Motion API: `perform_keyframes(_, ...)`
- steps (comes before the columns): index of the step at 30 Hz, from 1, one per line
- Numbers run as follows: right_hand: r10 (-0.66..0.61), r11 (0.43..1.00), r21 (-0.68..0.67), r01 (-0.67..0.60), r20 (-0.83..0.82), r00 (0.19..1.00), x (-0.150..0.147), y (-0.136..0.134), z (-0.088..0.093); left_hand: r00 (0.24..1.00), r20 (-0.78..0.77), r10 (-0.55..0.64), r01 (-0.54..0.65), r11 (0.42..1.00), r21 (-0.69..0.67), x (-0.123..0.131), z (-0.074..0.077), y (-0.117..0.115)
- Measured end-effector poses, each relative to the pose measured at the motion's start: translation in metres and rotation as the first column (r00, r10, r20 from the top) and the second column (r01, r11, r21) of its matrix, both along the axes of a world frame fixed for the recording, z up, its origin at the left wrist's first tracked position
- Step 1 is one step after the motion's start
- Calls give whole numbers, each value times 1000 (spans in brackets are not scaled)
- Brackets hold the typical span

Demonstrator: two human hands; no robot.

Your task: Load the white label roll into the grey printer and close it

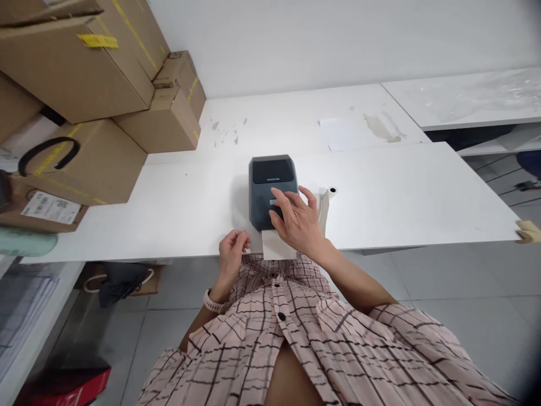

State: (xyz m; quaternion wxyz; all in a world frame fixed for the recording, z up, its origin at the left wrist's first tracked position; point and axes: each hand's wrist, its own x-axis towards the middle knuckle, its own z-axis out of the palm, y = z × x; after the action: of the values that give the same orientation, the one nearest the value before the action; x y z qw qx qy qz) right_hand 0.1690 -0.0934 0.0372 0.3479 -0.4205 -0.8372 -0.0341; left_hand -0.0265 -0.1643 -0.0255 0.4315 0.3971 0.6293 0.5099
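Note:
A dark grey-blue label printer (pixel 273 194) with a glossy black window on its lid stands near the table's front edge. From its front a strip of white label paper (pixel 276 246) sticks out over the edge. My right hand (pixel 298 217) is over the printer's right side with fingers spread, the index fingertip at or just above a small light button (pixel 273 202); contact is hard to tell. It holds nothing. Left of the paper, my left hand (pixel 234 245) rests at the table edge with its fingers loosely curled closed, and nothing shows in them.
A small white paper roll (pixel 332 191) with a trailing strip lies right of the printer. Cardboard boxes (pixel 114 67) are stacked at the left. Behind, a white sheet (pixel 336 133) lies on the white table (pixel 401 192). A wall (pixel 316 39) closes off the back.

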Motion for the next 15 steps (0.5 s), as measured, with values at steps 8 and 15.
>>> perform_keyframes(8,-158,922,-379,-85,-565,810,19,-6,-29,998,-6,-64,64,978,199,20,-1,39)
perform_keyframes(15,-339,791,-581,-193,-679,651,27,-16,-65,992,90,-92,67,966,250,36,-15,41)
